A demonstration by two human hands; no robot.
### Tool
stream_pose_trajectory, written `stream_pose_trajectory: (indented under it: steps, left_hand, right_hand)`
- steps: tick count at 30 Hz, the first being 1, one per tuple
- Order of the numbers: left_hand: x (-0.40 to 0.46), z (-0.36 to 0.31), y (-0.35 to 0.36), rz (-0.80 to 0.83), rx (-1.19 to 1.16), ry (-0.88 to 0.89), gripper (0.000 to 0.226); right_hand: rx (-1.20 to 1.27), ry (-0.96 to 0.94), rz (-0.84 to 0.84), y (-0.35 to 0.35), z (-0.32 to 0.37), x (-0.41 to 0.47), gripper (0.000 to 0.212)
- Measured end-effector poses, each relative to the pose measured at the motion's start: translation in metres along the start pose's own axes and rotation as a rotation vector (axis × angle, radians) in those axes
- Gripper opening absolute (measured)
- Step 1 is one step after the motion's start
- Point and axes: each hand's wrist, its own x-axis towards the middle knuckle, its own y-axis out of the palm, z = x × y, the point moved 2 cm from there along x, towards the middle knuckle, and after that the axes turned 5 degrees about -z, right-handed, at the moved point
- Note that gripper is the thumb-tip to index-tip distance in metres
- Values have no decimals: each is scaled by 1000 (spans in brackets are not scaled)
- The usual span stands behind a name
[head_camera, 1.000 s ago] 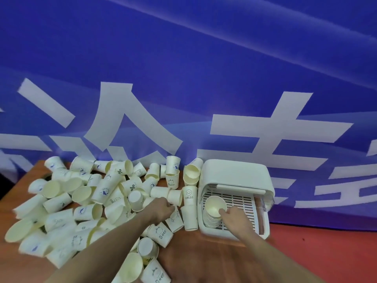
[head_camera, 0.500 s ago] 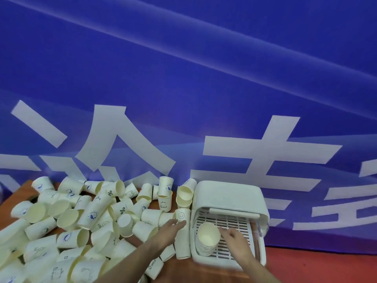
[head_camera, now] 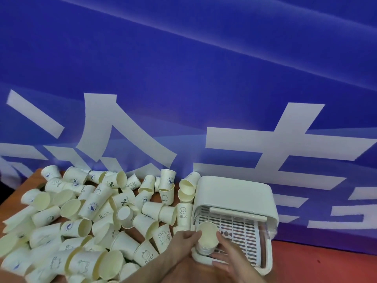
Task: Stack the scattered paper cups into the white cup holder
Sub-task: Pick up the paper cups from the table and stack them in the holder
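- Behind everything I see a blue banner [head_camera: 183,78] with big white characters; I can't read them as words from here.
- The table [head_camera: 306,268] is wood on the left and red on the right.
- The pile [head_camera: 91,221] of loose cups covers the left half of the table, most lying on their sides, dozens by my guess, so I judge the job is barely begun.
- The holder [head_camera: 240,193] sits right of the pile, touching it, its slatted tray pulled forward.
- Only 1 stack [head_camera: 208,240] lies on the tray's front left corner; I can't count its cups.
- My left hand [head_camera: 183,245] curls its fingers round the stack's top cup at the rim, apparently seating it.
- My right hand [head_camera: 228,257] rests beside the stack, fingers spread and loose; whether it touches the stack, I can't tell.
- Writing I can read: "HELLO" under a smiley on an upright cup [head_camera: 183,213] touching the holder, "Bear" on a cup [head_camera: 166,196] behind it, "%" marks on others.
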Motion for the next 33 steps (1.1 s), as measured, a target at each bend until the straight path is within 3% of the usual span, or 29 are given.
stream_pose_trajectory:
  steps: [3,7,17,23,26,29,33]
  left_hand:
    - [-4,-1,10,-38,-38,30,29]
    - [0,-11,22,-69,-144,-19,35]
    - [14,-37,49,9,-211,15,20]
    - [25,-53,53,-35,-253,30,38]
    - [31,-52,56,-87,-267,17,37]
    - [37,-50,58,-109,-296,-27,51]
    - [32,-53,57,-82,-348,-55,47]
  right_hand:
    - [63,-12,-17,-2,1,5,48]
    - [142,-57,-24,-8,13,12,36]
    - [248,-202,-50,-8,43,44,18]
    - [213,-261,-53,1,56,61,20]
    - [171,-235,-41,3,59,72,26]
    - [148,-231,-14,5,59,75,25]
    - [69,-223,13,3,61,68,24]
